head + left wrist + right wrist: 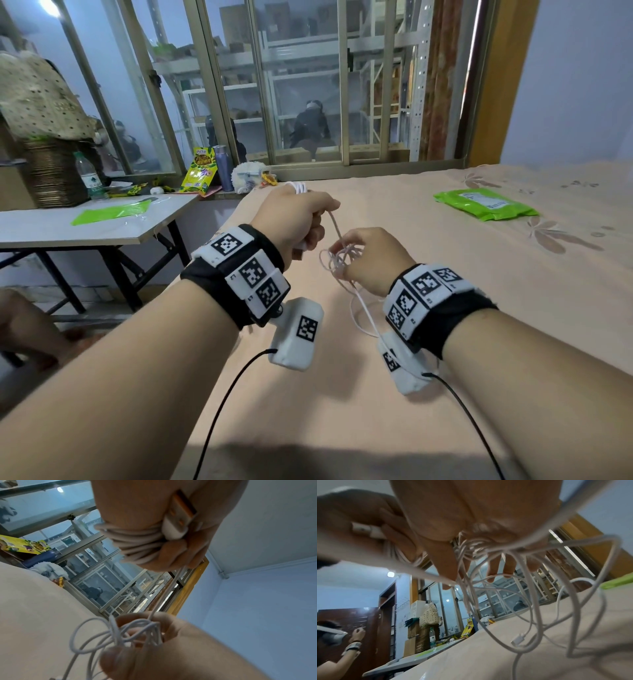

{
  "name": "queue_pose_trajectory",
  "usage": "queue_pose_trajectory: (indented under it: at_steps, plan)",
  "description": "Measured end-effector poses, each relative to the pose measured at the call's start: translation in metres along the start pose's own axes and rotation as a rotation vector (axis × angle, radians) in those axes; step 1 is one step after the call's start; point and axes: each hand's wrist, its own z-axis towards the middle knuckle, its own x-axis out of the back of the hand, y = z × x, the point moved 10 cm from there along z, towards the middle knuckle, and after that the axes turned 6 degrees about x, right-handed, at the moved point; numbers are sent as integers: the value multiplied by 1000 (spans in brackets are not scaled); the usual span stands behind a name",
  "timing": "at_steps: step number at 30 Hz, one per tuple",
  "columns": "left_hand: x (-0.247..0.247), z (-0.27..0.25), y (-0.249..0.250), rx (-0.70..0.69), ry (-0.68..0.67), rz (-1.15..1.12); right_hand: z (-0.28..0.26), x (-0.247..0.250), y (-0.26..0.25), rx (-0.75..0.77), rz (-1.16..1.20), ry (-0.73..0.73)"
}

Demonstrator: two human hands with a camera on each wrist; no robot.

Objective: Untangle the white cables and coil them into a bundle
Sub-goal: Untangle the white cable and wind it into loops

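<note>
My left hand (298,212) is raised over the bed and grips a coil of white cable (137,543) wound round its fingers. A white USB plug (178,519) is tucked in its palm. From that fist one taut strand (335,226) runs down to my right hand (370,260). The right hand pinches a loose tangle of thin white cables (505,588) between thumb and fingers. Loops of the tangle hang below the right hand toward the sheet, and a small white connector (518,639) dangles among them. The two hands are close together, the left one higher.
The peach bed sheet (445,342) lies under both hands, with a green packet (486,204) on it at the far right. Left of the bed stands a folding table (85,226) with a bottle (89,176), a wicker basket (54,171) and a yellow bag (200,173). Another person's hand (24,329) shows at the left edge.
</note>
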Motion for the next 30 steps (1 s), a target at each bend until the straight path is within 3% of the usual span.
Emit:
queue_pose_trajectory:
  at_steps: [5,10,14,18,23,27,30]
  plan:
    - [-1,-1,13,-40,-37,-141,2,0,17,-47,-35,12]
    - [16,0,28,-92,54,-246,1,4,4,-33,107,27]
    - [29,4,31,-142,140,-111,-8,0,-11,8,320,-10]
    - [31,9,14,-119,180,90,-9,-2,-12,17,353,28]
    - [5,3,-10,26,33,263,-8,0,-10,-22,326,37]
    - [12,-1,-16,96,88,409,-10,1,-7,-25,284,43]
    - [8,-1,-16,102,48,363,-12,3,-10,6,281,45]
